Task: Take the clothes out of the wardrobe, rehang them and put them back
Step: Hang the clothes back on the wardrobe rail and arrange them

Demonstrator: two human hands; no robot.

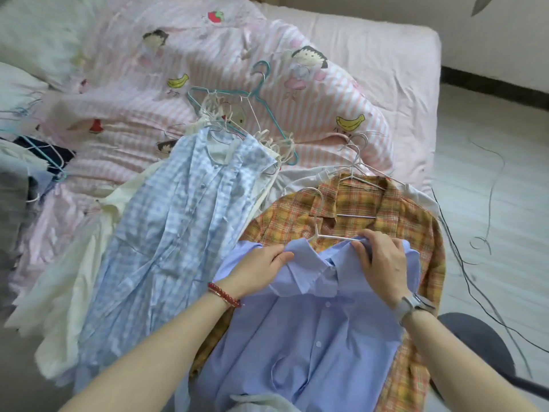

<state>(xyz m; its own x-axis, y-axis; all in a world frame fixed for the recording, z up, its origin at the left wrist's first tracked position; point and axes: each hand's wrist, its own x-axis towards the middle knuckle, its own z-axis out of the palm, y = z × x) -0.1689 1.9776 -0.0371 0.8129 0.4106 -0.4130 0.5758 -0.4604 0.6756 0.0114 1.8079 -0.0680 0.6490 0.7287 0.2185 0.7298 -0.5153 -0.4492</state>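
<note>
A plain light-blue shirt (312, 331) lies on the bed in front of me, with a white wire hanger (319, 215) sticking out of its neck. My left hand (261, 267) pinches the left side of its collar. My right hand (383, 263) grips the right side of the collar near the hanger's bar. Under it lies an orange plaid shirt (395, 215) on its own white hanger (353, 171). To the left lies a blue-and-white checked garment (178, 227) over a cream one (80, 278).
A heap of loose hangers, one of them teal (267, 108), lies on the pink striped quilt (166, 93). More clothes and hangers (35, 162) are piled at the left edge. Thin cables (487, 221) trail over the pale floor at right, beside a dark stool (475, 340).
</note>
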